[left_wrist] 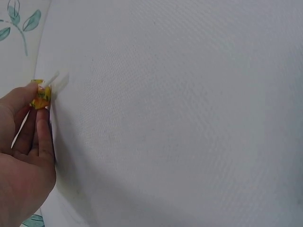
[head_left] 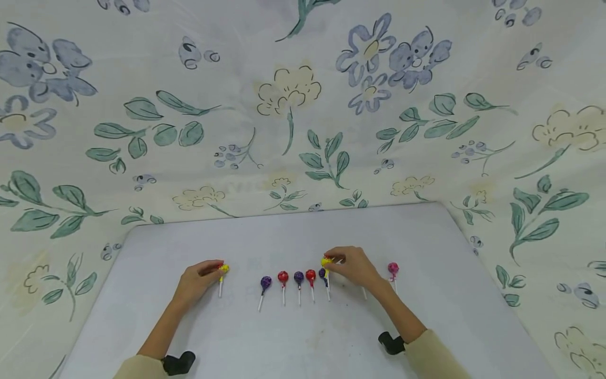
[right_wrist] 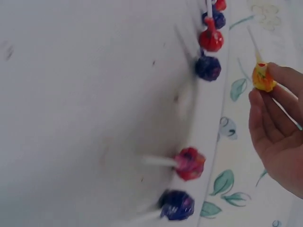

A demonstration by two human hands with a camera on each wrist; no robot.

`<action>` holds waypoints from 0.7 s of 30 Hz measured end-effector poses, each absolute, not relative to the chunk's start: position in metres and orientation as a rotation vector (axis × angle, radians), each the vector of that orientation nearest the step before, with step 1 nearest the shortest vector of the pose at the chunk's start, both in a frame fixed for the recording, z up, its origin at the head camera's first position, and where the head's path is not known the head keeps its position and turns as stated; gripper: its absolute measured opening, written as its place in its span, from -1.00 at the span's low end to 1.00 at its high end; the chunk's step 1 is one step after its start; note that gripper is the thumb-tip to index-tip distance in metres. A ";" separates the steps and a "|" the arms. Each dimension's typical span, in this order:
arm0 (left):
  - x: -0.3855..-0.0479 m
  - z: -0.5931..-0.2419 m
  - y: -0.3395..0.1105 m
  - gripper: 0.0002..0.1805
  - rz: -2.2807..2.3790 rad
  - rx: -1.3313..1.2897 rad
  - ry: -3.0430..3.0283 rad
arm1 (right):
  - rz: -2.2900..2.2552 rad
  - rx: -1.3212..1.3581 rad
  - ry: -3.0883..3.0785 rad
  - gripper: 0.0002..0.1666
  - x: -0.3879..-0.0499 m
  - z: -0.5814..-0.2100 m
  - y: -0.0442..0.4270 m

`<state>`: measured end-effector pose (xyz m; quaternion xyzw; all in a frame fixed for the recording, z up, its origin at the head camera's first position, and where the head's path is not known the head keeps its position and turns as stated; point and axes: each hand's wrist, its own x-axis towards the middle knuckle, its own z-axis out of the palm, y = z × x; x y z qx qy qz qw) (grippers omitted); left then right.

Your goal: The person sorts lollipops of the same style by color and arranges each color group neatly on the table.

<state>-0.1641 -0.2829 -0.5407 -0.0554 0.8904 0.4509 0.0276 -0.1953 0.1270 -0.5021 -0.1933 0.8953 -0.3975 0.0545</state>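
At the left of the white table (head_left: 293, 347), my left hand (head_left: 196, 281) pinches a yellow-wrapped lollipop (head_left: 224, 268) by its head; its stick points toward me. My right hand (head_left: 352, 266) pinches another yellow lollipop (head_left: 326, 261) above the right end of a row. From the left that row has a purple lollipop (head_left: 266, 282), a red lollipop (head_left: 283, 276), a second purple lollipop (head_left: 299, 277), a second red lollipop (head_left: 310, 275) and a third purple lollipop (head_left: 322, 273). In the right wrist view the held yellow lollipop (right_wrist: 263, 78) is apart from the table.
Right of my right hand lies a pink lollipop (head_left: 393, 268). Beside it my hand hides another, except its stick (head_left: 364, 293). The right wrist view shows this pair as a reddish-pink lollipop (right_wrist: 190, 163) and a dark purple lollipop (right_wrist: 177, 205). Floral cloth (head_left: 284, 158) hangs behind the table.
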 end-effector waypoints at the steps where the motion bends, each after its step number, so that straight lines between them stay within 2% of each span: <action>1: -0.165 -0.541 -0.283 -0.57 1.393 -0.167 2.751 | -1.242 -0.592 2.705 -0.68 -0.196 -0.502 0.123; 21: -0.164 -0.539 -0.284 -0.58 1.357 -0.124 2.762 | -1.476 -0.619 2.560 -0.65 -0.204 -0.501 0.040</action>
